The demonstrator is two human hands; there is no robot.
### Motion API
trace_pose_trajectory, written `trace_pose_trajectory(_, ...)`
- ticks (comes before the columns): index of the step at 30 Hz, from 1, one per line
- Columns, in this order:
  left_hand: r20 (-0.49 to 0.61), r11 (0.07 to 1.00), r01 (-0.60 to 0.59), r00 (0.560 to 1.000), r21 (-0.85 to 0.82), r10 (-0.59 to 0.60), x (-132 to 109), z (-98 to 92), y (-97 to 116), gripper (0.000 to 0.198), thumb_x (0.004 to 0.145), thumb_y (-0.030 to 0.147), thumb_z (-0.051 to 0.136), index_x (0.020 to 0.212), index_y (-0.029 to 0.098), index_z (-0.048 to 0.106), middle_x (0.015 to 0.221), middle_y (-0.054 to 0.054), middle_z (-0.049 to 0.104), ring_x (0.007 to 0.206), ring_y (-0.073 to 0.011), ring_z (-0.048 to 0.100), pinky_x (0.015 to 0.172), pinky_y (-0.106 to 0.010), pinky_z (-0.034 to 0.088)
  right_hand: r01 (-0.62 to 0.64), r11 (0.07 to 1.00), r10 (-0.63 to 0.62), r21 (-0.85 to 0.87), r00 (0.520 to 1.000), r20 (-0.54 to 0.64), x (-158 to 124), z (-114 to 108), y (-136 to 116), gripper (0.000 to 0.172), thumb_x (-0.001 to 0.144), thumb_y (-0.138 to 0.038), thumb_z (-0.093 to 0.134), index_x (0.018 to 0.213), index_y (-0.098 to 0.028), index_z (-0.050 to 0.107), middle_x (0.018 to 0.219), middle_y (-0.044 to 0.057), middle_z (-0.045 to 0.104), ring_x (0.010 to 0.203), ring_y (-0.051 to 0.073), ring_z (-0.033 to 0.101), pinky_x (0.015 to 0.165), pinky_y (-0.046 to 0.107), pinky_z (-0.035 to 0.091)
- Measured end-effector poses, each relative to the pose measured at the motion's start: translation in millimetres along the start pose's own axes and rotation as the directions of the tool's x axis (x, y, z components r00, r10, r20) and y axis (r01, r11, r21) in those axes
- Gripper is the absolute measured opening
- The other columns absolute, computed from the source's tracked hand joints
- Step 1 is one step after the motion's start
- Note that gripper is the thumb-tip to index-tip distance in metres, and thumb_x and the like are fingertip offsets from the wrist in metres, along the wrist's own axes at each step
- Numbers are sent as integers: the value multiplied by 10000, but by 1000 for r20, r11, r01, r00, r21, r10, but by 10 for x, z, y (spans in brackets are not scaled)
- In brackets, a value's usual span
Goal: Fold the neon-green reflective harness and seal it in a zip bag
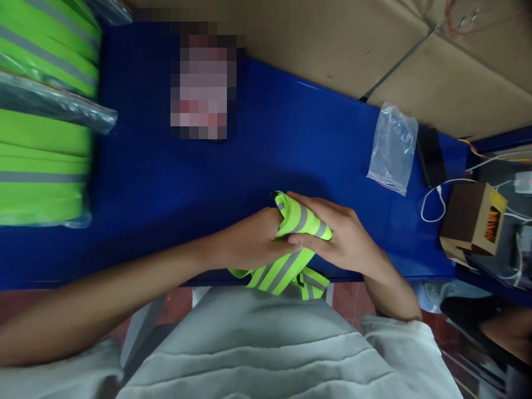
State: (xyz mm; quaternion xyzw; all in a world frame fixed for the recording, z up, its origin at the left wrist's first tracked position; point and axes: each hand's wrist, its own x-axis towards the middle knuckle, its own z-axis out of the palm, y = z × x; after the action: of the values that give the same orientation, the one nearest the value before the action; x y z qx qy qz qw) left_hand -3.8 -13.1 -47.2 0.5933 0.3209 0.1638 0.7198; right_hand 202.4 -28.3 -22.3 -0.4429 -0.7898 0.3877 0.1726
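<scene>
— How do the hands stand?
— The left hand point(255, 235) is closed on one side of a yellow-green strap point(305, 217) with grey stripes, its fingertips hidden; the right hand point(347, 233) clamps the other side, thumb across the roll; loose lengths hang below, over the near edge of the table.
— And the surface, the room?
— A blue table point(299, 133); grey-banded green fabric point(41, 163) piled at the left; a clear bag point(393, 149), a dark flat device point(432, 158) and a small box point(464, 219) towards the right; brown cardboard point(332, 55) behind; reddish floor point(177, 305) below.
— Any writing?
— I cannot make any out; a pixelated patch point(203, 83) hides one spot.
</scene>
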Motion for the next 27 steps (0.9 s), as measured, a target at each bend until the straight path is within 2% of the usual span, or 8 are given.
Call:
trace_pose_trajectory(3,33,953,176,984,-247,-174,22,4,-22,247,793,273,772,1009,176,700,999,-31,752,931,-208,703,838,-298,549,-15,999,18,52,999,-51,13,24,-19,462,954,-416,711,1366,-216,652,1312,73,742,1163,239,733,1014,334,575)
trace_pose_trajectory(6,147,796,328,944,-509,-295,14,60,-55,306,744,297,843,982,156,711,919,-44,748,841,-212,723,776,-325,577,-29,996,39,84,992,-123,13,1,-19,361,949,-399,722,1261,-219,709,1163,45,793,978,210,772,894,307,600)
trace_pose_trajectory(9,217,694,337,941,-637,-258,-11,142,-65,339,739,263,866,1023,139,728,967,-83,771,872,-233,745,785,-348,603,-95,981,117,172,986,-122,19,-24,-12,280,943,-400,727,1154,-216,742,969,17,798,793,175,749,736,279,588)
trace_pose_trajectory(14,262,569,303,952,-764,-156,-30,216,-26,333,749,208,871,1054,138,755,990,-107,796,915,-239,767,839,-352,622,-80,981,113,179,977,-181,41,-37,9,210,935,-412,729,1003,-214,749,1035,48,763,882,197,721,758,301,569)
trace_pose_trajectory(17,269,511,311,950,-801,-156,-24,208,-7,390,739,196,883,1104,154,752,1030,-111,802,951,-250,773,847,-360,628,-132,979,167,153,955,-245,36,-63,23,228,951,-438,701,937,-214,736,866,29,725,747,171,670,655,290,530)
trace_pose_trajectory(19,265,511,327,945,-795,-193,-18,194,-9,408,731,209,897,1108,163,748,1040,-104,804,967,-255,772,844,-367,632,-183,972,220,147,930,-296,28,-85,30,280,959,-476,677,872,-212,720,752,12,669,655,154,610,580,283,484)
trace_pose_trajectory(23,255,594,388,920,-705,-298,-12,183,-47,452,709,278,929,1100,155,740,1016,-103,803,967,-265,771,857,-380,625,-213,965,254,155,908,-334,25,-108,35,343,946,-523,677,810,-208,693,676,-2,611,607,142,561,525,274,436)
trace_pose_trajectory(27,319,631,434,901,-642,-296,-14,187,-88,480,788,422,871,1160,155,725,1075,-128,787,987,-280,765,833,-394,628,-234,941,307,245,893,-328,33,-123,34,334,927,-524,702,797,-216,692,660,-11,621,576,136,566,492,269,424)
